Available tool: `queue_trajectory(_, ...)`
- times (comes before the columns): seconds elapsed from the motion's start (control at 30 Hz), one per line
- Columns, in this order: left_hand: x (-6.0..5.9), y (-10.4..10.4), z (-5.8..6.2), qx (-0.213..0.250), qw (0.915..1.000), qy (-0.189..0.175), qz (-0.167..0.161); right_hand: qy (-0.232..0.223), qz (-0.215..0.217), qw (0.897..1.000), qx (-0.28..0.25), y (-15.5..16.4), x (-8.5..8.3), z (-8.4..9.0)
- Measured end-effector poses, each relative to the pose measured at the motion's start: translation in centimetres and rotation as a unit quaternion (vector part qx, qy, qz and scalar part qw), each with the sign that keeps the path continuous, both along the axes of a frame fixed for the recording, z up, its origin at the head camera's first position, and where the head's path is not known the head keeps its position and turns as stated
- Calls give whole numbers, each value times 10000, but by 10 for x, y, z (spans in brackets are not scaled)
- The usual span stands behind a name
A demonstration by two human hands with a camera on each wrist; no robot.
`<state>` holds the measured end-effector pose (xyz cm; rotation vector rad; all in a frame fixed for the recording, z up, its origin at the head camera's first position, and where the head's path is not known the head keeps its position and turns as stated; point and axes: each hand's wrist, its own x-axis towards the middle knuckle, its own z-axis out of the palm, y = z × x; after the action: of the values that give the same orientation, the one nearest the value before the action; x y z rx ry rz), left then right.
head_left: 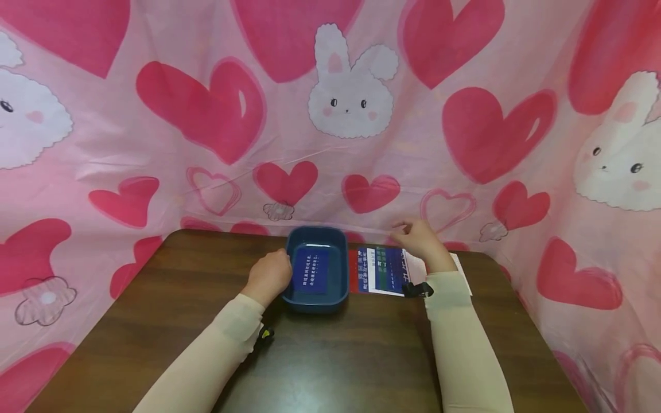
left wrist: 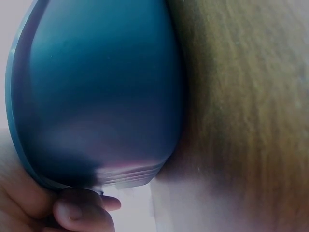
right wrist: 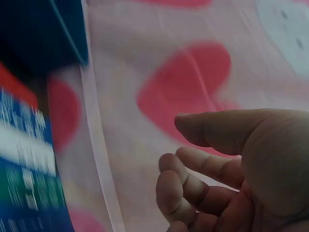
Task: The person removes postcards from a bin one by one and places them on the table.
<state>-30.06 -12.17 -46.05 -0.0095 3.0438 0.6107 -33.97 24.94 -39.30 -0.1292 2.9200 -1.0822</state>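
A dark blue plastic basin (head_left: 316, 306) stands on the table, and a blue card with white writing (head_left: 312, 269) lies in it. My left hand (head_left: 269, 276) grips the basin's left rim; the left wrist view has its fingers curled at the edge beside the basin's outer wall (left wrist: 106, 96). To the right of the basin, overlapping printed cards (head_left: 382, 269) in red, blue, white and green lie in a row. Over the row's right part hovers my right hand (head_left: 420, 241). In the right wrist view its fingers (right wrist: 195, 191) are loosely bent, with nothing held between thumb and fingers.
Brown wood shows on the table (head_left: 330, 361) in front of the basin. Close behind the table's far edge hangs a pink curtain (head_left: 310, 143) with hearts and rabbits. A white sheet (head_left: 461, 272) lies partly behind the right forearm.
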Motion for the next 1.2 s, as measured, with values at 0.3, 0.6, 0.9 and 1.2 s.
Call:
queue_trajectory(0.3,4,-1,0,-19,10000,58,4,-370,1062,9936,-78,-112,-7,12)
queue_trajectory(0.6,3,-1,1,-3,10000,-18,-23,-1147,1083,9846,755,-178,-27,-5)
queue_trajectory(0.9,2,0,0,-16,10000,-44,-7,-931,782,9700,2103,-201,-25,-32)
queue_trajectory(1.2,3,0,1,2,10000,12,-53,-1345,431,9620,2336,-219,-35,-59)
